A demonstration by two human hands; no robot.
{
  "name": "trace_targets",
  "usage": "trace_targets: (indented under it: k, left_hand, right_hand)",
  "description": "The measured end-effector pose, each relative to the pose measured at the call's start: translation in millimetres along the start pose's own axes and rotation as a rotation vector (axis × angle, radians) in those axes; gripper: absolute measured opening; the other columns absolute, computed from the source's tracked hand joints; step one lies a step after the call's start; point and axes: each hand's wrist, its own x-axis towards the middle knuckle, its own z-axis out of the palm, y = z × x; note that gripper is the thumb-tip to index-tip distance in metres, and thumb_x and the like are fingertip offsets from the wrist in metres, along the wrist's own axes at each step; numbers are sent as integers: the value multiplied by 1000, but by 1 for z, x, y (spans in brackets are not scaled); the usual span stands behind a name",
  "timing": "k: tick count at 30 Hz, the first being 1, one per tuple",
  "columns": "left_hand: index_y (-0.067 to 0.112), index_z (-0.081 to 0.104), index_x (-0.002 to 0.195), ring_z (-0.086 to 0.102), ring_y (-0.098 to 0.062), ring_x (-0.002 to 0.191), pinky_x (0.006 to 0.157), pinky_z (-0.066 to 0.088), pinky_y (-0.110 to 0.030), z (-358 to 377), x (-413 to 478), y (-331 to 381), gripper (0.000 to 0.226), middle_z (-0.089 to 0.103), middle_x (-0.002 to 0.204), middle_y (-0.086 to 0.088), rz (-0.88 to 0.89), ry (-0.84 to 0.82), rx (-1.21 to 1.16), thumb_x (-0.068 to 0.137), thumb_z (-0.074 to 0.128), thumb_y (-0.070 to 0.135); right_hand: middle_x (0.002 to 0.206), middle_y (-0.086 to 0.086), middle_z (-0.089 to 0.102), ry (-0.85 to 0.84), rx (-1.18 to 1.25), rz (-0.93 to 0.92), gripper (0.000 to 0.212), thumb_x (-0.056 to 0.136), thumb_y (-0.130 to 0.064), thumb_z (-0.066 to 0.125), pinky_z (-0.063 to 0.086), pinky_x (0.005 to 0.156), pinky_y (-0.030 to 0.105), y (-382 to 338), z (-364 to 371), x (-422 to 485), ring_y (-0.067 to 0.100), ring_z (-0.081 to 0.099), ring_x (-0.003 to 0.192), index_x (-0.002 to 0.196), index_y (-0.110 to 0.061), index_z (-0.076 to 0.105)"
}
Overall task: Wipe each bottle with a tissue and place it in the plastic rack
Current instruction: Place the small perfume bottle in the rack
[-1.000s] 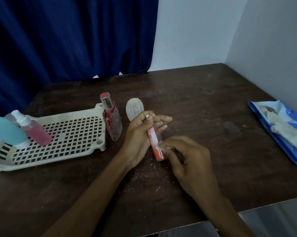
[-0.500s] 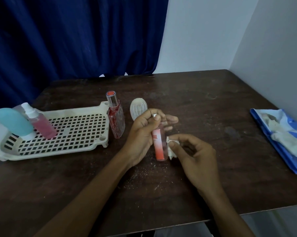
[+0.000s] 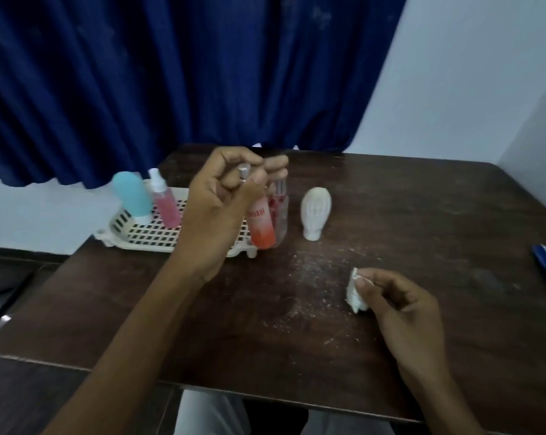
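Dark table (image 3: 422, 215): left hand (image 3: 221, 208) grips orange bottle (image 3: 261, 224) upright; right hand (image 3: 403, 309) pinches tissue (image 3: 355, 293).

The dark wooden table (image 3: 422, 215) looks matt and scuffed. The rack (image 3: 146, 241) on it is smooth cream plastic. The orange bottle (image 3: 262, 227) is glossy, its cap (image 3: 244, 168) shiny metal, and the tissue (image 3: 355, 293) is crumpled paper.

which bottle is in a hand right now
The orange bottle with red lettering, gripped by the left hand. The teal bottle and pink bottle sit in the rack; the red-flecked bottle and white bottle stand on the table.
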Motion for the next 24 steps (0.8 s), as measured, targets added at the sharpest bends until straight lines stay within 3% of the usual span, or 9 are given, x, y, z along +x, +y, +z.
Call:
trace_targets:
  k: [4, 11, 21, 24]
  left_hand:
    - [8, 56, 99, 69, -25, 114, 101, 53, -42, -52, 21, -8, 1, 72, 121, -11, 19, 147, 129, 100, 56, 8]
    - [9, 60, 93, 71, -16, 109, 97, 54, -32, -84, 37, -46, 7, 73, 118, -7, -119, 199, 240, 99, 58, 7]
    - [18, 71, 116, 67, -5, 112, 97, 55, -28, -95, 29, -78, 22, 74, 116, 8, -199, 239, 405, 95, 67, 18]
    - [18, 67, 127, 65, -1, 113, 98, 54, -27, -97, 25, -82, 32, 72, 120, 6, -197, 235, 468, 95, 67, 21]
  right_hand:
    - [78, -3, 76, 1, -80, -6, 12, 85, -9, 75, 52, 71, 13, 3, -1, -1, 5, 69, 71, 88, -21, 77]
    - [69, -13, 73, 19, -194, -7, 17, 78, -2, 80, 42, 63, -3, -8, 1, 0, -13, 63, 63, 80, -18, 77]
    - [63, -5, 72, 46, -216, -134, 24, 78, -3, 78, 46, 63, 0, -8, 8, -4, -1, 68, 65, 65, -24, 76]
    - [64, -4, 73, 41, -210, -114, 19, 77, -10, 79, 48, 64, 2, -4, 7, -3, 1, 69, 66, 73, -29, 77]
